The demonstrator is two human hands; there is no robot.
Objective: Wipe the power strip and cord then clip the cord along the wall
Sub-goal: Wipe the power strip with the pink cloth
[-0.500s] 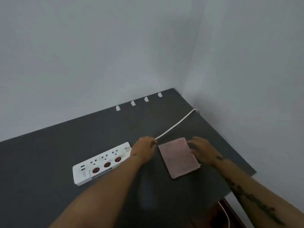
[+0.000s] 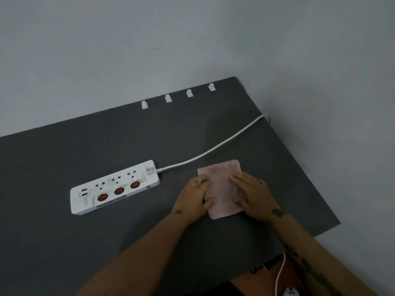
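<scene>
the white power strip (image 2: 115, 187) lies flat on the dark grey table (image 2: 53, 231) at centre left of the frame, angled so its right end sits higher in the picture. it shows three red round switches along its near edge, a row of sockets above them and two small ports at its left end; brownish smudges mark its top face. no hand touches it.

from the strip's right end the white cord (image 2: 213, 149) runs up and to the right across the table and bends out of sight at the table's right edge by the wall (image 2: 128, 50). it lies loose on the surface, not in any clip.

along the line where table meets wall, in the upper middle of the frame, four small white clips (image 2: 168, 98) stand in a row, well apart from the cord.

right of centre, a folded pink cloth (image 2: 224, 184) lies flat on the table, just below the cord and near the strip's right end. the left hand (image 2: 193, 199) rests on the cloth's left edge, fingers spread and flat, thumb on the fabric, not clenched around anything. the right hand (image 2: 253, 193) presses flat on the cloth's right side, fingers likewise extended and loose, gripping nothing.

at the lower right of the frame, a second stretch of white cable (image 2: 280, 274) hangs below the table edge.
</scene>
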